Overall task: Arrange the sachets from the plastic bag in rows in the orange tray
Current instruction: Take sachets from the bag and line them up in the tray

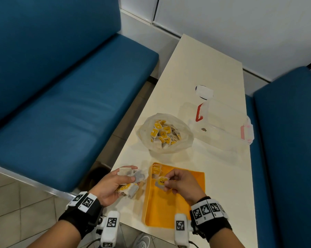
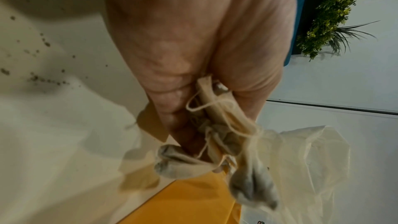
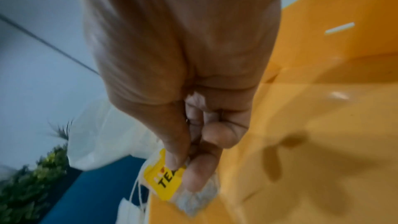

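An orange tray (image 1: 170,210) lies at the near edge of the cream table (image 1: 208,68), with a sachet (image 1: 156,169) or two in its far left corner. My right hand (image 1: 179,183) pinches one yellow-tagged tea sachet (image 1: 160,182) (image 3: 165,180) above the tray's far left part (image 3: 312,125). Left of the tray, my left hand (image 1: 113,183) grips a bunch of several sachets (image 1: 131,179) (image 2: 226,140) with loose strings. Beyond the tray sits the clear plastic bag (image 1: 164,134) (image 2: 308,163), open and full of sachets.
A clear plastic box (image 1: 224,122) with red latches stands right of the bag, a small white item (image 1: 204,92) behind it. Blue benches (image 1: 61,104) flank the narrow table on both sides. Dark crumbs (image 2: 38,77) dot the tabletop near my left hand.
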The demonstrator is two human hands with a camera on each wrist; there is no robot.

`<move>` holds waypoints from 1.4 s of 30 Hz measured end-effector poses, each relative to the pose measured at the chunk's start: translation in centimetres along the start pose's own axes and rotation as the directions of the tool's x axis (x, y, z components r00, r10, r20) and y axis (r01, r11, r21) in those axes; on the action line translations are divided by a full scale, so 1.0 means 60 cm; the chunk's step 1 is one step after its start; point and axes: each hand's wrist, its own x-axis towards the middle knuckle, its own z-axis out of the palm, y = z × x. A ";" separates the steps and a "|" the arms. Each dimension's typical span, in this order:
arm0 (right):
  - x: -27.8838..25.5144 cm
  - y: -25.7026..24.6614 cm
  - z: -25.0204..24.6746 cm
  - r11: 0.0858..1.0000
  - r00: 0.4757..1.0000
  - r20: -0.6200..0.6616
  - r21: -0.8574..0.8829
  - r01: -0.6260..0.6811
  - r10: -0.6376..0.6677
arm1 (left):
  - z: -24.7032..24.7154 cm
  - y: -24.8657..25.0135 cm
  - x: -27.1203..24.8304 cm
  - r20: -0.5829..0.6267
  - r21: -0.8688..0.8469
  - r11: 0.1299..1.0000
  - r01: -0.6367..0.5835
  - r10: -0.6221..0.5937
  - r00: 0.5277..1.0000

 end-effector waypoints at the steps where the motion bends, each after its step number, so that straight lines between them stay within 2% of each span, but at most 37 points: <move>1: 0.004 0.002 0.006 1.000 1.000 0.019 -0.016 -0.015 0.016 | -0.001 0.000 0.000 0.003 0.001 1.000 0.000 0.000 1.000; 5: 0.016 0.002 0.027 0.998 0.998 0.027 -0.047 -0.051 0.052 | -0.004 -0.001 0.000 0.000 -0.003 1.000 0.004 -0.004 1.000; 9: 0.032 0.002 0.044 0.996 0.994 -0.082 -0.049 -0.072 0.067 | -0.005 0.000 -0.001 0.002 -0.005 1.000 0.005 -0.005 1.000; 13: 0.043 0.004 0.055 0.997 0.980 -0.185 0.012 -0.079 0.080 | -0.005 0.000 -0.001 0.002 -0.011 1.000 0.010 -0.010 1.000; 19: 0.050 0.010 0.064 0.988 0.961 -0.247 0.116 -0.099 0.125 | -0.006 -0.001 -0.002 0.013 -0.007 1.000 0.018 -0.018 1.000; 27: 0.056 0.015 0.074 0.982 0.939 -0.306 0.153 -0.111 0.154 | -0.007 -0.002 -0.001 0.022 -0.005 1.000 0.029 -0.029 0.999; 33: 0.050 0.004 0.076 0.944 0.935 -0.288 0.312 -0.110 0.205 | -0.008 -0.003 -0.001 0.036 -0.022 0.999 0.039 -0.038 0.999; 35: 0.037 -0.001 0.068 0.944 0.935 -0.290 0.312 -0.109 0.204 | -0.009 -0.002 0.000 0.044 -0.028 0.999 0.036 -0.035 0.998; 37: 0.020 -0.006 0.060 0.977 0.928 -0.341 0.191 -0.090 0.152 | -0.010 -0.001 0.000 0.043 -0.031 0.999 0.030 -0.029 0.999; 39: 0.003 -0.014 0.055 1.000 0.932 -0.363 -0.011 0.008 -0.011 | -0.008 0.000 -0.001 0.050 -0.036 0.999 0.030 -0.028 0.998; 41: -0.011 -0.023 0.054 0.955 0.929 -0.255 -0.201 0.220 -0.267 | -0.003 0.000 -0.003 0.089 -0.048 0.998 0.038 -0.034 0.995; 42: -0.014 -0.026 0.054 0.897 0.907 -0.165 -0.297 0.328 -0.386 | 0.000 0.002 -0.004 0.115 -0.052 0.998 0.047 -0.041 0.992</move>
